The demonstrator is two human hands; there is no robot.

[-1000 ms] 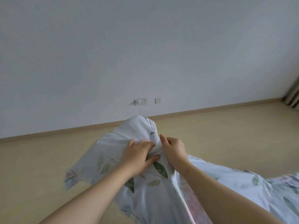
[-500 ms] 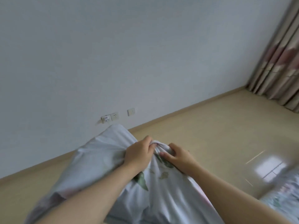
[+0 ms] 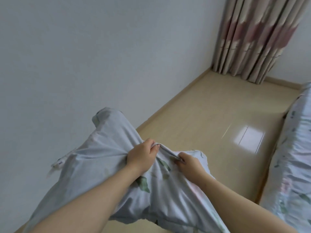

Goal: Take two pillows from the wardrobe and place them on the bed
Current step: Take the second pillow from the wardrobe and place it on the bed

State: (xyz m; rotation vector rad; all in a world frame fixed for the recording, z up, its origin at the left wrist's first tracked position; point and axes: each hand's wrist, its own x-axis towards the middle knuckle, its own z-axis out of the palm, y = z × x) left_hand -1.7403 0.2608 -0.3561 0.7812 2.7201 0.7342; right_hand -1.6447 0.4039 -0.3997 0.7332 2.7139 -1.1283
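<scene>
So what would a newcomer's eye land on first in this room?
The pale leaf-print pillow low in the middle, bunched where the left hand and right hand grip its cloth side by side. Next comes the beige and pink curtain hanging in the far right corner, then the bed with a similar leafy cover along the right edge.

Lighting: soft, even daylight, moderate brightness. A bright rectangular glare patch lies on the floor (image 3: pixel 248 139). The wall (image 3: pixel 84 47) is evenly lit; shadows are faint. Wide-angle distortion tilts the curtain (image 3: pixel 252 36). The bed (image 3: pixel 296 157) edge is slightly blurred.
</scene>
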